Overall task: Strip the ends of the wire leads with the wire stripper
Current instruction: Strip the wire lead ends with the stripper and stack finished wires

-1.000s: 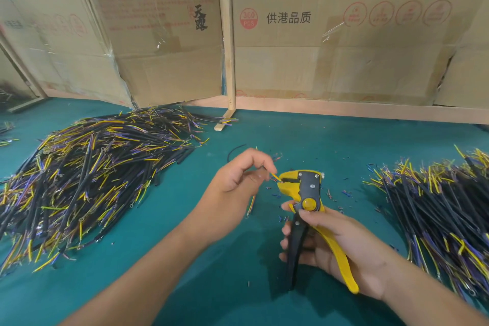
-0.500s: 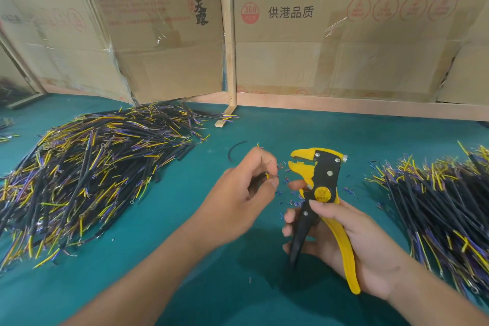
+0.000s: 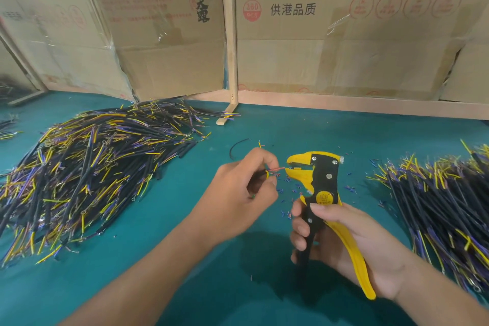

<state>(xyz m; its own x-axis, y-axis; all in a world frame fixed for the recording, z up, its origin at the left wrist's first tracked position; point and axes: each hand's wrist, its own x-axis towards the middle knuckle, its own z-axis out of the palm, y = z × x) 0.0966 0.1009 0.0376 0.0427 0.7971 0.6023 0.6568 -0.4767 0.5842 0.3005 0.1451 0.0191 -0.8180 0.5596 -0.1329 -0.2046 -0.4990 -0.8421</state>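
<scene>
Over teal felt, hands (image 3: 344,241) grip yellow-black stripper (image 3: 321,182)

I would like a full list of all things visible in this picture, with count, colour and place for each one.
wire stripper: one, yellow and black, centre right, upright in the right hand, its mouth pointing left
wire lead: one, black with coloured ends, pinched in the left hand, a reddish end reaching the stripper's mouth
left wire pile: one large heap, black, yellow and purple, left on the table
right wire pile: one heap, same colours, right edge
insulation scraps: many, mostly blue, scattered around the stripper
table: one, teal
cardboard boxes: several, brown, behind the table
wooden post: one, pale, centre back
left hand: one, centre
right hand: one, lower right
</scene>
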